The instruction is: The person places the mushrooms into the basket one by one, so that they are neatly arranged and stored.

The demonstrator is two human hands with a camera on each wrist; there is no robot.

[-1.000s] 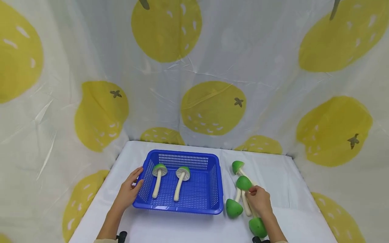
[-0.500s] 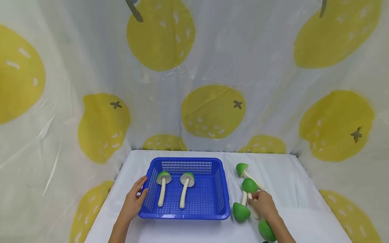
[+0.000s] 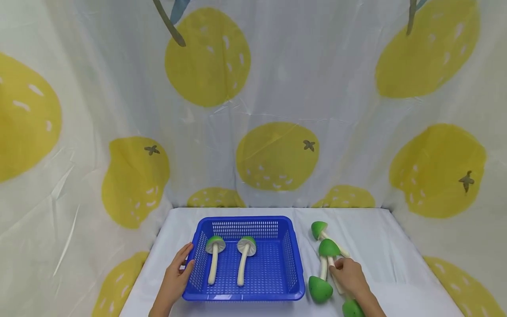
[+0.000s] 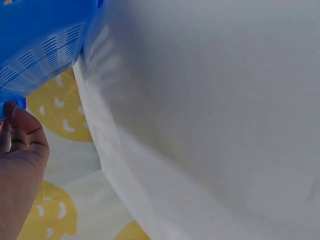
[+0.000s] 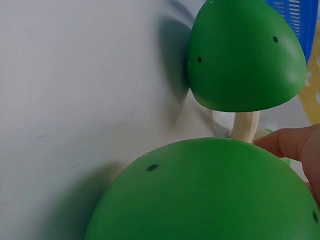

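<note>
**Right hand settling on the loose mushrooms beside the basket**

Over the last second the scene is drifting lower in the head view as the camera tilts, while both hands are staying put. The left hand (image 3: 175, 279) is resting against the left wall of the blue basket (image 3: 291, 264), fingers fairly straight, thumb at the rim. The right hand (image 3: 350, 277) is curling over the pale stems of the toy mushrooms (image 3: 328, 248) lying on the white tablecloth (image 3: 380, 246) just right of the basket; no mushroom is lifted yet, so the pick-up seems only to be starting. Counting: two green-capped mushrooms (image 3: 215, 244) are lying inside the basket, four are lying outside it.
</note>
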